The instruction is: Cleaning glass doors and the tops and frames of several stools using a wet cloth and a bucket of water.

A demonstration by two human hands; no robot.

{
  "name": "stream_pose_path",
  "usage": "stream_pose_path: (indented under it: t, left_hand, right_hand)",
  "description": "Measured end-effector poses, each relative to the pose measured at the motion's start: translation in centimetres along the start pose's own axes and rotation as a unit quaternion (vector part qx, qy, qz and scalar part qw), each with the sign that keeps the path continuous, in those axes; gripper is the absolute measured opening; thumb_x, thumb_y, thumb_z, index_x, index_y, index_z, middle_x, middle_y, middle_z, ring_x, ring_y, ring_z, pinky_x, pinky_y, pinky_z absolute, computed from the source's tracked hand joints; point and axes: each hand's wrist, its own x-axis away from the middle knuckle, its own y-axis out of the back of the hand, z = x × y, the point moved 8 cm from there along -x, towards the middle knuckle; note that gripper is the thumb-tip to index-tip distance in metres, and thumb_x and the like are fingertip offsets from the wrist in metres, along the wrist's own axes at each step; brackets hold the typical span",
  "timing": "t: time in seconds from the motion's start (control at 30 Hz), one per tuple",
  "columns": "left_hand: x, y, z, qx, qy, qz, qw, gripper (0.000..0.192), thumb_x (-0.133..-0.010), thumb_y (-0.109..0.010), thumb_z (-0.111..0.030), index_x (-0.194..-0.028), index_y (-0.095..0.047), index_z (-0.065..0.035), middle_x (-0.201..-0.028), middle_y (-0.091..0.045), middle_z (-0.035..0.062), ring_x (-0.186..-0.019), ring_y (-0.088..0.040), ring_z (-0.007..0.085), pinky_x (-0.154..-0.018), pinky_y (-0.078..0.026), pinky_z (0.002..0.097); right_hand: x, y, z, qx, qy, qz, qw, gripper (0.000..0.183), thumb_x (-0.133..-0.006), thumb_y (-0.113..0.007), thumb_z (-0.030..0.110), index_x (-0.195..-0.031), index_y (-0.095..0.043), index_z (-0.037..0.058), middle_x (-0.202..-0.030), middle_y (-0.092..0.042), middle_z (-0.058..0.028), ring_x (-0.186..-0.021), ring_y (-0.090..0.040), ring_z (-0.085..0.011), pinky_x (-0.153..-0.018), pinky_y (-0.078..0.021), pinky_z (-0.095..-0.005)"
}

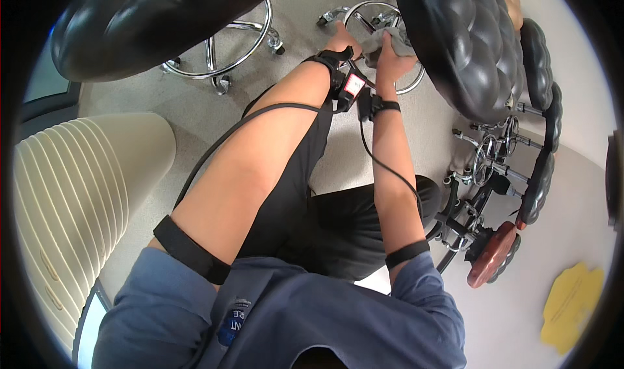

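Note:
My right hand (394, 66) grips a crumpled grey cloth (400, 41) against the chrome base of a swivel stool. Beside it, my left hand (342, 43) is at the near left side of that stool's chrome foot ring (361, 4), apparently closed around it; its fingers are partly hidden. The stool's tufted black seat (456, 52) faces right, close to my right hand, and hides part of the base. Casters (322, 21) tip the legs beyond my hands. Black straps and cabled devices sit on both wrists.
At the upper left, another black padded stool seat (161, 23) overhangs its chrome ring and casters (222, 84). A cream ribbed cylinder (146, 140) stands left on the grey floor (195, 106). Several stools (536, 184) line the right wall, near a yellow wall sign (570, 305).

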Motion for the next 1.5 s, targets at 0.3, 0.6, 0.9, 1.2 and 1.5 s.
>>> stream_pose_path:
  t: [0.3, 0.6, 0.9, 1.2, 1.5]
  left_hand:
    - [0.5, 0.8, 2.1, 0.038, -0.023, -0.035, 0.998, 0.086, -0.082, -0.055, -0.027, -0.141, -0.005, 0.0104, -0.103, -0.060, 0.0277, -0.093, -0.060, 0.0325, -0.081, -0.045, 0.0403]
    - [4.4, 6.6, 2.5, -0.071, -0.065, -0.067, 0.993, 0.073, -0.089, -0.046, -0.049, -0.130, -0.032, 0.0098, -0.103, -0.060, 0.0204, -0.097, -0.054, 0.0266, -0.089, -0.040, 0.0355]
    - [0.5, 6.2, 5.4, 0.011, -0.019, -0.088, 0.996, 0.065, -0.077, -0.053, -0.019, -0.135, -0.031, 0.0038, -0.102, -0.059, 0.0241, -0.093, -0.058, 0.0287, -0.078, -0.045, 0.0370]
    - [3.5, 5.1, 2.8, 0.036, 0.064, -0.024, 0.997, 0.081, -0.077, -0.056, -0.033, -0.147, -0.018, -0.0168, -0.120, -0.058, 0.0181, -0.111, -0.056, 0.0317, -0.091, -0.045, 0.0410]
    - [3.8, 4.6, 3.6, 0.075, 0.045, 0.040, 0.995, 0.072, -0.087, -0.046, -0.023, -0.141, 0.000, -0.0111, -0.075, -0.063, 0.0200, -0.052, -0.062, 0.0215, -0.043, -0.048, 0.0348]
  right_hand:
    - [-0.1, 2.0, 3.0, -0.108, -0.057, 0.150, 0.981, 0.046, -0.075, -0.076, 0.024, -0.109, -0.060, -0.0022, -0.114, -0.062, -0.0103, -0.105, -0.057, -0.0210, -0.095, -0.0394, -0.0300]
    - [1.3, -2.2, -2.4, 0.084, 0.047, 0.290, 0.952, 0.046, -0.077, -0.073, 0.030, -0.112, -0.060, 0.0012, -0.115, -0.062, -0.0102, -0.107, -0.056, -0.0211, -0.095, -0.0392, -0.0305]
    - [5.9, -1.9, 0.5, 0.208, -0.029, 0.354, 0.911, 0.055, -0.064, -0.069, 0.025, -0.112, -0.057, 0.0014, -0.116, -0.057, -0.0231, -0.110, -0.051, -0.0381, -0.095, -0.0391, -0.0384]
    - [-0.4, 9.3, -3.4, 0.196, 0.105, 0.203, 0.954, 0.047, -0.073, -0.061, 0.019, -0.117, -0.055, 0.0027, -0.117, -0.057, -0.0183, -0.108, -0.054, -0.0341, -0.096, -0.0406, -0.0387]
    - [1.7, 6.0, -12.8, -0.165, -0.314, 0.121, 0.927, 0.042, -0.076, -0.059, 0.014, -0.116, -0.055, 0.0020, -0.113, -0.058, -0.0156, -0.105, -0.055, -0.0304, -0.093, -0.0425, -0.0371]
